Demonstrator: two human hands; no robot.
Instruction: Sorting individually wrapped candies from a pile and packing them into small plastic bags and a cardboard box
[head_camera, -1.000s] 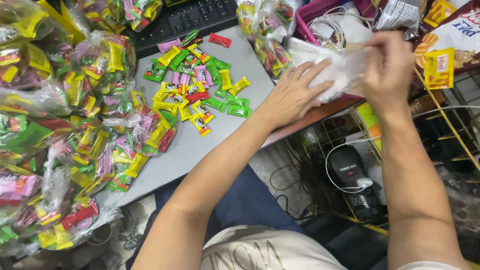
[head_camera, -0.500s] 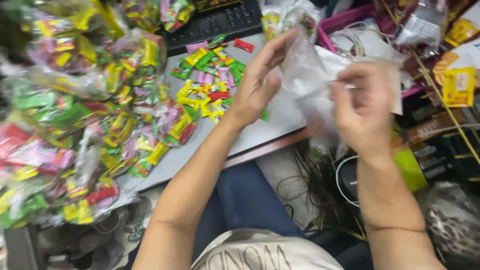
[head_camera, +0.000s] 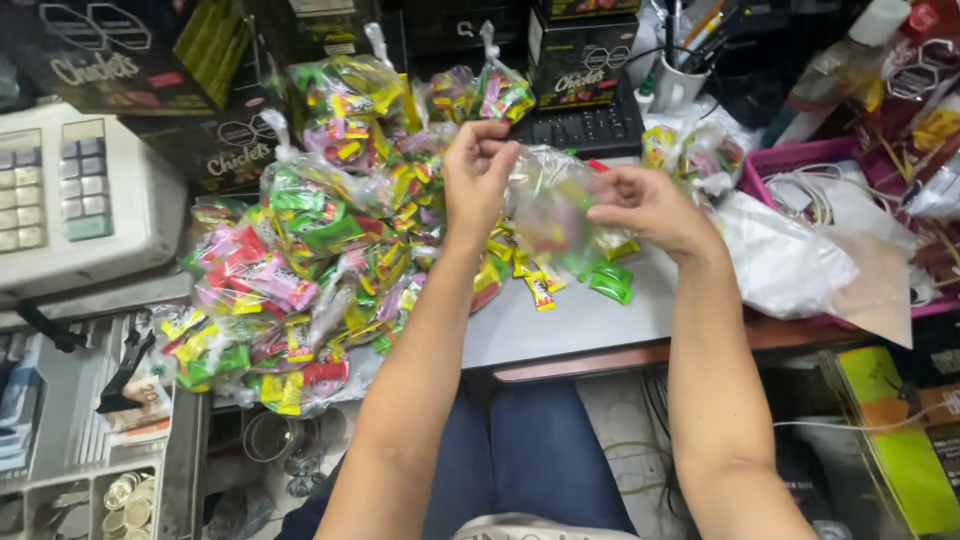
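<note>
My left hand (head_camera: 478, 172) and my right hand (head_camera: 645, 207) hold a small clear plastic bag (head_camera: 553, 205) stretched between them, above the grey table (head_camera: 580, 325). Each hand pinches one side of the bag's mouth. Under the bag lie loose candy packets (head_camera: 610, 282) in green, yellow and red. To the left a heap of knotted clear bags filled with candy (head_camera: 310, 250) covers the table.
A cash register (head_camera: 80, 205) with an open coin drawer (head_camera: 90, 490) stands at the left. A black keyboard (head_camera: 585, 125) and dark boxes are at the back. A pink basket (head_camera: 800, 160) with white plastic bags (head_camera: 790, 260) and cables sits at the right.
My head has turned left, bringing the cash register into view. Both hands lifted the clear bag from the right edge to above the loose candies and spread it.
</note>
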